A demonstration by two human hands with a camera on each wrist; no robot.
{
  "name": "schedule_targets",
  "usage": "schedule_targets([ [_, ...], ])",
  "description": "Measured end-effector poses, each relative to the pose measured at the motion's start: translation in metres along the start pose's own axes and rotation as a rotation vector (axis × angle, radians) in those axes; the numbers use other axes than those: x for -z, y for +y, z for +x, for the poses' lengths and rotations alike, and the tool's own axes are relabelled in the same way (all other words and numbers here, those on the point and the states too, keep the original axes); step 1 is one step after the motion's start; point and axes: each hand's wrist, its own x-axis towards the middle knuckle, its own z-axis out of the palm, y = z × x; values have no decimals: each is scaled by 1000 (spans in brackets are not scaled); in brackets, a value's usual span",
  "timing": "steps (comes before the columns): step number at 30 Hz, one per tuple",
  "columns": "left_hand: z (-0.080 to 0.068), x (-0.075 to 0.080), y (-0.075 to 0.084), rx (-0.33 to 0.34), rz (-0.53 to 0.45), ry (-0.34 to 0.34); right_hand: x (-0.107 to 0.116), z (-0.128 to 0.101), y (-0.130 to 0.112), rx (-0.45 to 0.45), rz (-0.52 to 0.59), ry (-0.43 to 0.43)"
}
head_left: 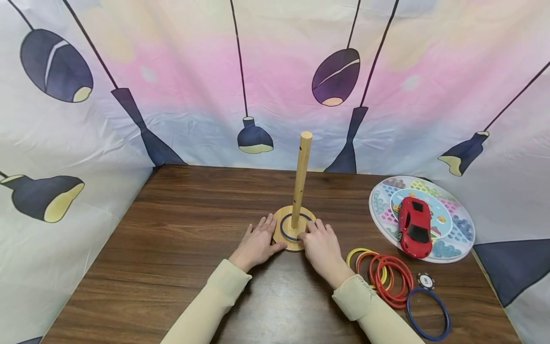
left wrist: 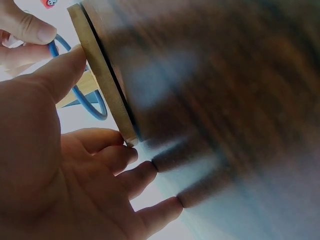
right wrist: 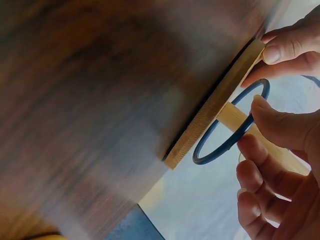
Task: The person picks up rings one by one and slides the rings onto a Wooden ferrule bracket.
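Observation:
A wooden peg [head_left: 301, 177] stands upright on its round wooden base [head_left: 289, 244] in the middle of the brown table. A blue ring [head_left: 281, 228] lies on the base around the peg. My left hand [head_left: 258, 241] lies flat on the table with straight fingers, its thumb against the base's left edge [left wrist: 102, 75]. My right hand [head_left: 320, 243] is at the base's right side. In the wrist views its thumb and a finger pinch the blue ring [right wrist: 220, 147] [left wrist: 90, 107] just above the base [right wrist: 210, 115].
Right of my right hand lie several red rings and a yellow one [head_left: 386, 274], another blue ring [head_left: 427, 308] and a small chip [head_left: 425, 281]. A red toy car [head_left: 414, 227] sits on a round patterned plate [head_left: 455, 241]. Printed cloth walls the table's back and sides.

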Motion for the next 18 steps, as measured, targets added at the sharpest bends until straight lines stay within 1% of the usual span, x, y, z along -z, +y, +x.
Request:
schedule_targets([
  [5, -1, 0, 0, 1, -1, -2, 0, 1, 0, -3, 10, -31],
  [13, -1, 0, 0, 9, 2, -11, -2, 2, 0, 10, -17, -57],
  [18, -1, 0, 0, 4, 7, -5, 0, -1, 0, -4, 2, -75],
])
